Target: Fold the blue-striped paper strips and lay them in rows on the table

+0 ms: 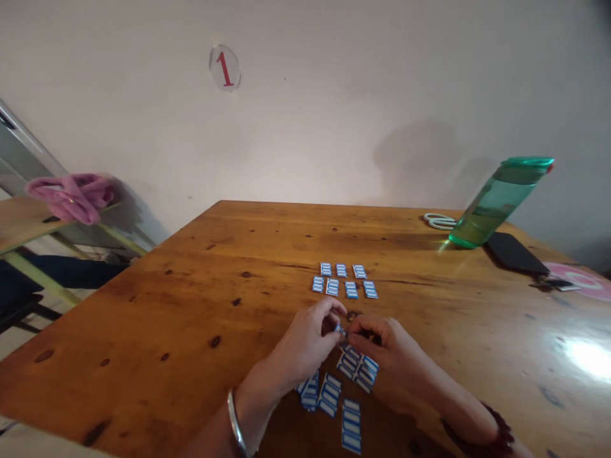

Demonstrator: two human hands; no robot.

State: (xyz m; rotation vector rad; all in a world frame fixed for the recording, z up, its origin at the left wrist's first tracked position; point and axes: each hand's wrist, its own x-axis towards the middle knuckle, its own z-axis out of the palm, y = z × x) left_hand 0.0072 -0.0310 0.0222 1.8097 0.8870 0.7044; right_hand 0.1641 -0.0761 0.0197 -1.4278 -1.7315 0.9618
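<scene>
My left hand (310, 337) is closed in a pinch on a small blue-and-white striped card (340, 329), mostly covered by the fingers. My right hand (382, 340) pinches at the same card's right end, its fingertips close against those of the left. Beyond the hands, similar cards lie flat in two rows: a far row of three (341, 270) and a nearer row of several (352, 290). Under and in front of the hands are more cards (329, 394), some overlapping in a loose pile (309, 391). One single card (351, 426) lies nearest to me.
Everything lies on a brown wooden table (229, 248) set against a white wall. At the back right stand a green water bottle (499, 203), a white cable (439, 221), a black flat device (513, 253) and a pink round mat (585, 280). A pink cloth item (74, 196) rests on furniture at left.
</scene>
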